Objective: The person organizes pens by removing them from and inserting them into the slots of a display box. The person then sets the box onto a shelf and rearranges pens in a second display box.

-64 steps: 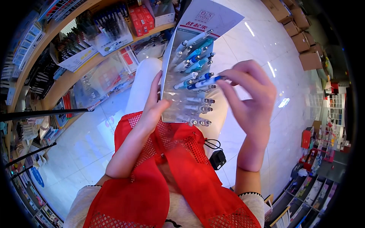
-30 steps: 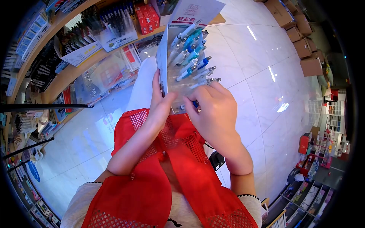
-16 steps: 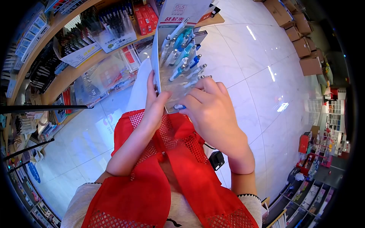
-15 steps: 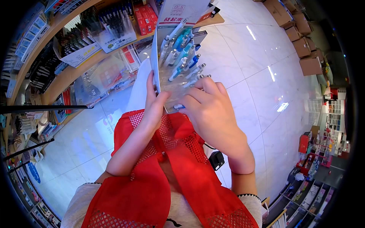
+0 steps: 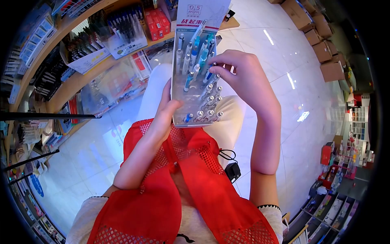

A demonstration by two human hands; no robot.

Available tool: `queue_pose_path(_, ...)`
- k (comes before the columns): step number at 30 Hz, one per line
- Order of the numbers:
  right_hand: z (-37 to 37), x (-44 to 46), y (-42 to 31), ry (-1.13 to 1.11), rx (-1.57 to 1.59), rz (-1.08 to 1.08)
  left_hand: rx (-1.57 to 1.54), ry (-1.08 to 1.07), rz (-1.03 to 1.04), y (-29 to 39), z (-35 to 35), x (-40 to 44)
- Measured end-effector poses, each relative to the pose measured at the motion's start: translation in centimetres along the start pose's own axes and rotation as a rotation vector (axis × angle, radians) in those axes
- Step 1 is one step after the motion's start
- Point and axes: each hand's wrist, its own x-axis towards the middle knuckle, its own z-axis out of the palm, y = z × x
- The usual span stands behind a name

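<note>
A white pen display box [image 5: 182,96] with a raised printed back panel rests above my lap, holding several upright pens. My left hand [image 5: 163,116] grips the box's left side near its front corner, thumb over the rim. My right hand [image 5: 239,69] pinches the top of a blue pen [image 5: 208,76] at the box's right side; the pen still stands among the others. Clear-topped pens [image 5: 210,99] fill the near right part, and one blue-topped pen [image 5: 188,118] stands in the near left corner. Teal and white pens [image 5: 203,55] crowd the far half.
On the left, a wooden shelf [image 5: 69,87] carries boxes of pens [image 5: 126,32] and red cartons [image 5: 157,23]. Cardboard boxes [image 5: 321,49] are stacked at the far right. A black charger-like block [image 5: 232,171] with a cable lies by my right side. Low racks of goods stand at lower right.
My right hand has moved from the box's near end up to a blue pen farther along. The box is tilted more toward me, and the clear-topped pens at the near right now show.
</note>
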Motion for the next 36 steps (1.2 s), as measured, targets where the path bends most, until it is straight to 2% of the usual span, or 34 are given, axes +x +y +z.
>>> queue_pose_path(2,0.1,0.0,0.3,-0.002,0.038,-0.040,0.014,-0.018,0.022,-0.2,-0.1,0.2)
queue_pose_path(5,-0.1,-0.6,-0.1,0.236,0.138,0.014,0.090,-0.026,0.080,-0.3,-0.2,0.6)
queue_pose_path(8,-2.7,-1.4,-2.4,0.438,0.195,-0.039,0.189,0.006,0.102,0.1,0.3,0.4)
queue_pose_path(11,-5.3,-3.3,-5.4,0.408,0.113,-0.069,0.240,0.035,0.084,-0.1,0.3,0.3)
queue_pose_path(16,-2.5,-5.3,-5.7,0.201,0.100,-0.109,0.236,0.014,0.133,-0.6,0.3,0.3)
queue_pose_path(24,-0.9,-5.8,-4.7,0.219,0.136,-0.103,0.273,0.002,0.169,0.0,0.6,-0.1)
queue_pose_path(27,-0.3,-5.8,-4.4,0.140,0.154,-0.127,0.239,-0.003,0.158,0.0,0.6,-0.1)
queue_pose_path(36,0.7,-5.4,-5.6,-0.018,-0.153,-0.048,0.158,-0.014,0.119,-0.4,0.8,-0.5)
